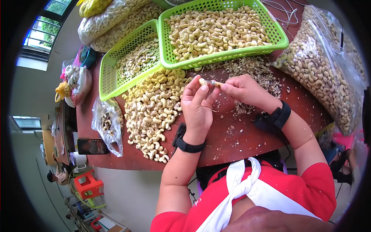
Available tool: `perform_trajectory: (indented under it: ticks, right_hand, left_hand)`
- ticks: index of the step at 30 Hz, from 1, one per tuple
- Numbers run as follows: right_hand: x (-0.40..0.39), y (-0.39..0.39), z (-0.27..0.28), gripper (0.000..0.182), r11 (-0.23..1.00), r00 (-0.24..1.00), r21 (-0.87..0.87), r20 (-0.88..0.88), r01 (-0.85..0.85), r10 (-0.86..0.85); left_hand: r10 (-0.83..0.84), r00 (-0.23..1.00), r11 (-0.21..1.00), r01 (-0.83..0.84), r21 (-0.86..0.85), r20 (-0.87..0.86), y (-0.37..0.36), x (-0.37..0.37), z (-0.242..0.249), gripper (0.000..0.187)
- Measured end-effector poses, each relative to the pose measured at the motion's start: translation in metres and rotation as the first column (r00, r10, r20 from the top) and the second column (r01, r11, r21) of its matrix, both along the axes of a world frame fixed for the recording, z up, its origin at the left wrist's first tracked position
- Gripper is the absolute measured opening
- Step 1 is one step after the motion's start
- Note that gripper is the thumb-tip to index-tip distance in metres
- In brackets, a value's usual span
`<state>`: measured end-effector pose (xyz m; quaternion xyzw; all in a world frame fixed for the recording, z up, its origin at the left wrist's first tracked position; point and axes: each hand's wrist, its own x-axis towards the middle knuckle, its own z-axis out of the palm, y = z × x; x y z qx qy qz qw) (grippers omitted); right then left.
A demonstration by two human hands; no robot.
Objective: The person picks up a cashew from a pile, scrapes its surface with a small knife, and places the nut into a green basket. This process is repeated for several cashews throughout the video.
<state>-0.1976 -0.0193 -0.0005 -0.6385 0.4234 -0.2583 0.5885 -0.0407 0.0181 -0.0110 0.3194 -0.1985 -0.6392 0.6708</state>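
From where I stand, the left hand (198, 110) pinches a cashew (203, 81) above the red table (228, 149), the right hand (247, 92) grips a small knife (216, 84); light, shallow strokes angled clear of those supporting fingertips would serve best

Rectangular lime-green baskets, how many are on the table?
2: the larger basket at the view's top centre, and the smaller basket just left of it. Others could be hidden.
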Motion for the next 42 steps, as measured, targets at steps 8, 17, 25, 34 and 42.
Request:
perform_trajectory:
  ticks: [8,17,25,34,42]
  right_hand:
    - [-0.002,0.000,0.003,0.034,1.000,1.000,-0.009,-0.006,-0.012,0.012]
    - [-0.003,-0.003,-0.001,0.033,1.000,1.000,0.003,-0.009,-0.002,0.002]
    - [-0.009,-0.008,-0.003,0.033,1.000,0.999,0.008,-0.034,0.027,-0.026]
    - [-0.008,-0.005,0.003,0.032,0.999,0.999,-0.017,-0.007,0.036,-0.036]
    - [-0.006,-0.003,0.003,0.031,1.000,1.000,-0.006,0.008,0.001,-0.001]
  left_hand:
    - [-0.050,0.998,0.999,0.050,-0.001,-0.023,0.000,0.000,0.004,0.034]
    - [-0.009,1.000,0.999,0.008,0.034,0.010,-0.003,0.002,-0.003,0.027]
    - [-0.076,0.996,0.997,0.076,0.001,-0.041,-0.004,0.008,0.000,0.026]
    - [-0.126,0.992,0.991,0.126,0.038,-0.001,-0.007,0.012,-0.005,0.017]
    - [-0.158,0.985,0.987,0.159,0.016,-0.067,-0.006,0.012,-0.001,0.024]
